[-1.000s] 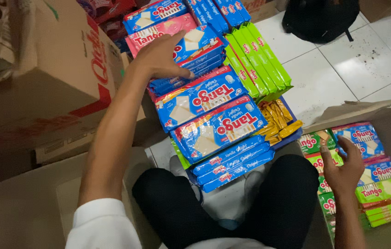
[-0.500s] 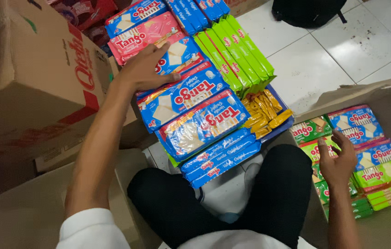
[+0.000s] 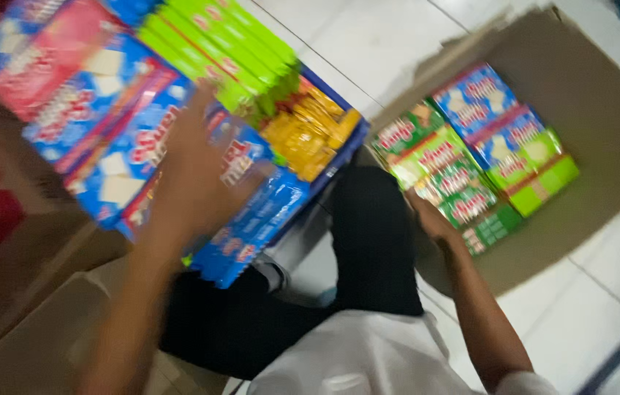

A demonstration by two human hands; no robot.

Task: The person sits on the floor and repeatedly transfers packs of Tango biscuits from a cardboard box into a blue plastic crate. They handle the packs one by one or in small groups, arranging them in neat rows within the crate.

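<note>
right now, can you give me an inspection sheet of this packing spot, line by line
surface: white tiled floor, grout lines showing; person seated on it in dark trousers.
job's things: blue-and-white flat snack packs stacked at the left; open brown cardboard box at the right holding green and blue snack packs in rows.
clutter: lime green long packs and yellow small packs beside the blue stack; another brown carton at far left.
grippers: left hand blurred, lying on the blue-and-white packs, grasp unclear; right hand at the box's near edge, touching the green packs, grasp unclear.
cables: nothing seen.
surroundings: dim, motion-blurred view; a blue object at the top right corner.
</note>
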